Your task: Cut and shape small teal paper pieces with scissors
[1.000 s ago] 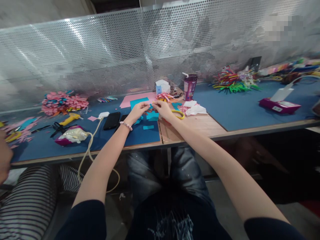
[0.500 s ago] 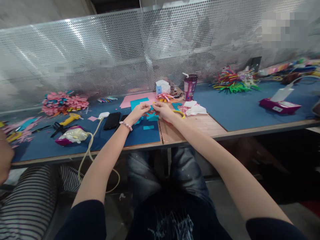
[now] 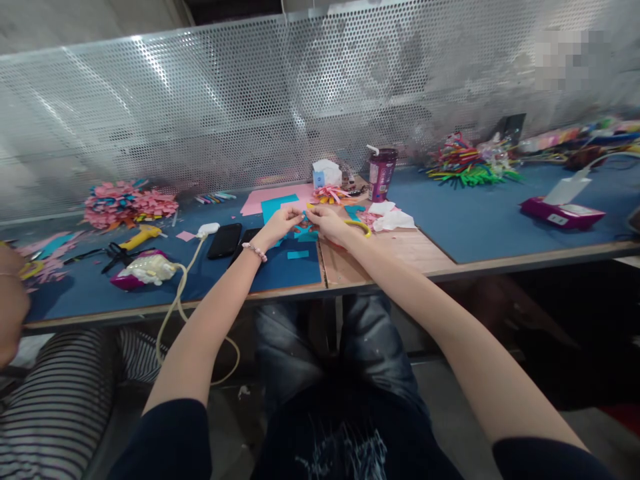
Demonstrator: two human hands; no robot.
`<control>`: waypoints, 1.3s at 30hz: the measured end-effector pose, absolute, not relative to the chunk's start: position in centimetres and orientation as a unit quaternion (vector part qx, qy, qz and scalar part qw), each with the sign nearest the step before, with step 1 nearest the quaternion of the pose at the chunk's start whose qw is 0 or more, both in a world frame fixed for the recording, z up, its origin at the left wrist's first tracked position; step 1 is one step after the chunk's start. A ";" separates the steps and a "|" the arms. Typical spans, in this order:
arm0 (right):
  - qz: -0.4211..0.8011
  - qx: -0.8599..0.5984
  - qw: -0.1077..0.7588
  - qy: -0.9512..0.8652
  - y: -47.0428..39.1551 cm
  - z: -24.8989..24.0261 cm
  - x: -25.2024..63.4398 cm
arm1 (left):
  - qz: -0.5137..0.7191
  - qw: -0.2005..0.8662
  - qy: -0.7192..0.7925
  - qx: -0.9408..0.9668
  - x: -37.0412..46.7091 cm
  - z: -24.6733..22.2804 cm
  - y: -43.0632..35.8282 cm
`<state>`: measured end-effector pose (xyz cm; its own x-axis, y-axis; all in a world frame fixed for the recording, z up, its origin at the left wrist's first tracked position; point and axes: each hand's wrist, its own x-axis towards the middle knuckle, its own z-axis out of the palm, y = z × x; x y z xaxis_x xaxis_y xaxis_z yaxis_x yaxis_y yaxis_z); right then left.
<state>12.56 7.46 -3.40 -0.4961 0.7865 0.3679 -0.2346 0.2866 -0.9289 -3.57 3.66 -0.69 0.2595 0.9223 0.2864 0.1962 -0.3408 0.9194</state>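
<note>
Both hands have slid slightly farther from the table's near edge (image 3: 310, 288) than a second ago. The left hand (image 3: 281, 223) and right hand (image 3: 326, 222) pinch a small teal paper piece (image 3: 303, 224) between their fingertips, just above the teal scraps (image 3: 298, 254) and beside the yellow scissors (image 3: 361, 229).

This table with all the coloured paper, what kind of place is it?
Probably a paper-craft workshop. Cut pink paper pieces sit piled on the blue-topped table, a glue gun lies nearby, and both hands work teal paper.
</note>
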 end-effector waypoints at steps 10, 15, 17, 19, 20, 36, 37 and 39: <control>0.538 -0.197 0.454 -0.683 7.2 -3.3 12.9 | 0.461 0.418 0.397 0.675 -3.7 -0.9 3.8; 0.490 -0.221 0.468 -0.702 7.3 -3.3 13.0 | 0.472 0.424 0.389 0.668 -3.6 -0.8 3.6; 0.454 -0.238 0.484 -0.709 7.3 -3.2 12.9 | 0.487 0.423 0.386 0.659 -3.5 -0.9 3.7; 0.408 -0.260 0.501 -0.718 7.3 -3.0 12.7 | 0.506 0.420 0.385 0.648 -3.5 -1.0 4.1; 0.380 -0.271 0.509 -0.723 7.2 -2.9 12.5 | 0.514 0.418 0.386 0.641 -3.6 -1.1 4.2; 0.023 -0.374 0.490 -0.787 5.3 -2.7 11.8 | 0.574 0.414 0.387 0.591 -3.9 -0.9 4.7; 0.014 -0.378 0.487 -0.787 5.3 -2.7 11.9 | 0.575 0.413 0.387 0.591 -3.9 -0.9 4.6; -0.002 -0.382 0.480 -0.789 5.2 -2.6 11.9 | 0.575 0.411 0.388 0.592 -3.9 -0.8 4.6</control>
